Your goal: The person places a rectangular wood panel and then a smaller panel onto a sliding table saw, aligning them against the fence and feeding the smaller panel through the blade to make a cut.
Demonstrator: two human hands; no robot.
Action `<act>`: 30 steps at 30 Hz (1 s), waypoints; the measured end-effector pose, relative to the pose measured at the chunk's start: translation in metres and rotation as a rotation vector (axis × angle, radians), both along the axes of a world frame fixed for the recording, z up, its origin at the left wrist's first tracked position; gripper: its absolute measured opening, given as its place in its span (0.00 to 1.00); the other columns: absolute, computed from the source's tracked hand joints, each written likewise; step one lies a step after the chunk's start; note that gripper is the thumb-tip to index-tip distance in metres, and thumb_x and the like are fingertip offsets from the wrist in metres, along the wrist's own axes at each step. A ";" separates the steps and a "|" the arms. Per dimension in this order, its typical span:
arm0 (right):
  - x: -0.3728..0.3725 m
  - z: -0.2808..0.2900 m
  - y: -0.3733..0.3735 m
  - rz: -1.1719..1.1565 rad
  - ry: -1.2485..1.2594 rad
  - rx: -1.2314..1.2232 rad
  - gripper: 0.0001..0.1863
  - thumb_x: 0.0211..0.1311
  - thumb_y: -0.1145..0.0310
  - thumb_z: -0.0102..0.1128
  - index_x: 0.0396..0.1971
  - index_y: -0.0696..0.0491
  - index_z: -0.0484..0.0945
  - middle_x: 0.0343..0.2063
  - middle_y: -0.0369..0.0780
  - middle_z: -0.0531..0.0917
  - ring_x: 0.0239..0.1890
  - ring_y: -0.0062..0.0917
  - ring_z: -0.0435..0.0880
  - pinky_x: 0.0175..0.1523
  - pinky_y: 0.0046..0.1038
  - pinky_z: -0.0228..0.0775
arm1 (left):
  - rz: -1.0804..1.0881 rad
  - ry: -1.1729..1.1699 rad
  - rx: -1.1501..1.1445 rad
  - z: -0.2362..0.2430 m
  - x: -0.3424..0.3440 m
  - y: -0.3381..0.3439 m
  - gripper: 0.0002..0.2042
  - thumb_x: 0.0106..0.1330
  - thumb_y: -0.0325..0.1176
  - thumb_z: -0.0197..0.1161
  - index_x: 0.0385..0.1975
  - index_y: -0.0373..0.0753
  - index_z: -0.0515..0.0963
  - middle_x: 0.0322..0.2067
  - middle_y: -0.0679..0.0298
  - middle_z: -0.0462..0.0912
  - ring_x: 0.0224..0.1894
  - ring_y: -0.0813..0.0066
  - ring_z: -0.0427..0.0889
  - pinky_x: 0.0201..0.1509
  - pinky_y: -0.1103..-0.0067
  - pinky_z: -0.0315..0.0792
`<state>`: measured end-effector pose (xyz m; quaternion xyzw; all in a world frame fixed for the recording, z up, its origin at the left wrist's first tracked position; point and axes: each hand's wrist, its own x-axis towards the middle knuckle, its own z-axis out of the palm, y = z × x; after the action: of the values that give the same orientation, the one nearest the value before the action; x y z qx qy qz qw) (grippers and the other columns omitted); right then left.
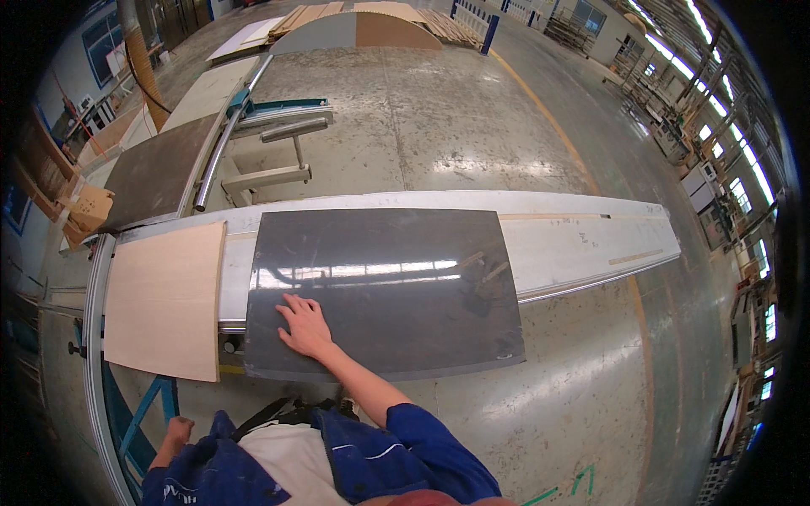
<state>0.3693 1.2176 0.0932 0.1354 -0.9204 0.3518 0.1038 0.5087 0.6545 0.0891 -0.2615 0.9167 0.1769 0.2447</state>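
Your right hand (305, 327) lies, fingers wide, on the grey panel (413, 312); press evenly. Left of it, your left hand (178, 429) I cannot tell.

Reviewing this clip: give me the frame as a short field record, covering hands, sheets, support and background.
Left hand: low, near a blue metal frame; grip unclear
Right hand: fingers spread on the dark panel
Dark panel: glossy, overhanging the near edge of the white table
Pale board: left of the dark panel, gap between
Background: stacked boards
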 end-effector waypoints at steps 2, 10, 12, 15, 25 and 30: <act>0.000 0.002 0.000 0.002 -0.010 0.009 0.29 0.63 0.56 0.66 0.63 0.50 0.75 0.69 0.47 0.70 0.73 0.39 0.66 0.75 0.42 0.53 | -0.145 0.017 -0.101 -0.017 -0.004 -0.025 0.17 0.63 0.38 0.69 0.38 0.26 0.84 0.31 0.47 0.87 0.35 0.53 0.86 0.41 0.62 0.78; 0.001 0.003 -0.002 0.009 -0.044 0.076 0.29 0.64 0.57 0.66 0.63 0.50 0.75 0.69 0.45 0.71 0.73 0.40 0.66 0.75 0.43 0.53 | 0.019 -0.157 -0.521 -0.049 -0.022 -0.082 0.32 0.74 0.49 0.60 0.67 0.29 0.67 0.64 0.37 0.72 0.64 0.38 0.73 0.69 0.55 0.69; 0.000 0.004 -0.002 0.011 -0.026 0.085 0.28 0.64 0.57 0.66 0.63 0.50 0.76 0.69 0.45 0.71 0.73 0.40 0.66 0.75 0.44 0.54 | 0.178 0.049 -0.479 -0.051 -0.025 -0.086 0.33 0.76 0.52 0.56 0.68 0.28 0.67 0.65 0.38 0.71 0.66 0.38 0.71 0.70 0.54 0.67; 0.000 0.007 -0.004 0.034 -0.044 0.128 0.28 0.64 0.57 0.66 0.63 0.49 0.76 0.69 0.45 0.70 0.74 0.41 0.66 0.76 0.45 0.52 | 0.304 0.075 -0.466 -0.054 -0.030 -0.093 0.35 0.79 0.57 0.49 0.69 0.28 0.67 0.67 0.39 0.70 0.68 0.41 0.70 0.72 0.54 0.65; 0.031 0.026 -0.072 0.490 -0.135 0.307 0.52 0.55 0.42 0.71 0.75 0.53 0.61 0.72 0.45 0.67 0.78 0.45 0.59 0.82 0.56 0.35 | 0.486 0.143 0.255 -0.093 -0.047 -0.113 0.43 0.79 0.66 0.35 0.63 0.25 0.74 0.62 0.42 0.79 0.68 0.49 0.75 0.73 0.64 0.64; 0.027 0.024 -0.088 0.539 -0.101 0.434 0.57 0.48 0.45 0.77 0.76 0.53 0.58 0.75 0.43 0.63 0.78 0.43 0.57 0.81 0.59 0.33 | 0.388 0.179 0.079 -0.108 -0.042 -0.113 0.47 0.77 0.69 0.29 0.60 0.23 0.77 0.58 0.38 0.81 0.64 0.43 0.77 0.70 0.59 0.66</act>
<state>0.3963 1.1293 0.1170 0.3749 -0.9088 0.1691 -0.0698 0.4665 0.5418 -0.0185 -0.4064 0.8597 0.2791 0.1340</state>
